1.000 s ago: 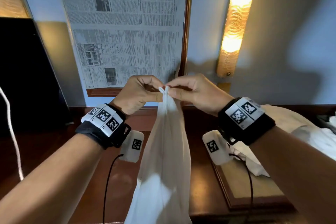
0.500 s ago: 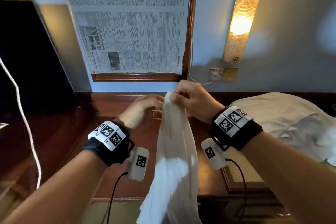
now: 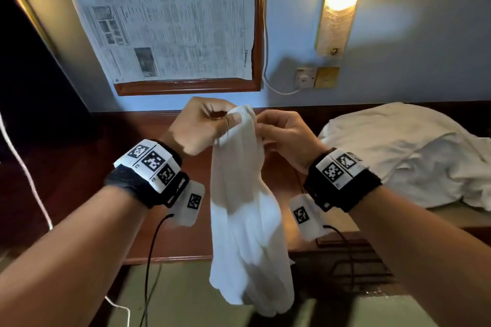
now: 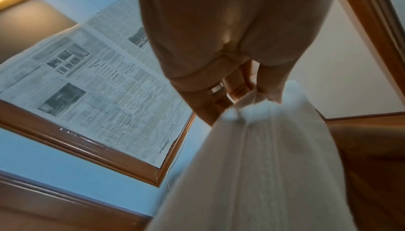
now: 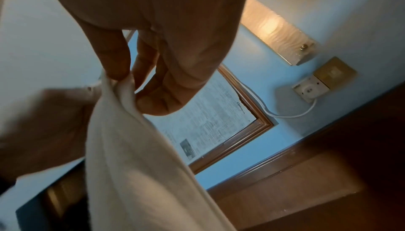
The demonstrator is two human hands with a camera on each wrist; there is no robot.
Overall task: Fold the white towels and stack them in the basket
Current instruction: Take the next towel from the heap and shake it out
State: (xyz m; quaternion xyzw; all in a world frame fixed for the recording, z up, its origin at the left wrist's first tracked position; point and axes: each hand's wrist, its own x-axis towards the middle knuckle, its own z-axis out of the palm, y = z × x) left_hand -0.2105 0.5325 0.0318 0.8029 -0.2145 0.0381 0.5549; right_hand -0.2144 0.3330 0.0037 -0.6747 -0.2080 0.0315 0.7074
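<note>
A white towel [image 3: 247,220] hangs down in front of me over the near edge of the wooden desk [image 3: 111,151]. My left hand [image 3: 204,125] pinches its top edge from the left, thumb against curled fingers. My right hand [image 3: 284,133] pinches the same top edge from the right, close beside the left. In the left wrist view the towel [image 4: 263,165] bunches under the fingertips [image 4: 271,89]. In the right wrist view the towel [image 5: 136,165] is held between thumb and fingers [image 5: 118,61]. A pile of unfolded white towels [image 3: 403,151] lies on the desk at the right. No basket is in view.
A framed board covered with newspaper [image 3: 170,21] hangs on the blue wall ahead. A lit wall lamp [image 3: 340,2] and a socket [image 3: 305,77] with a white cable sit to its right. A dark panel [image 3: 32,74] stands at the left. Black wrist cables dangle below my arms.
Both hands have come down from in front of the newspaper to just above the desk's back edge, still together at the towel's top. The towel's lower end now hangs below the desk front.
</note>
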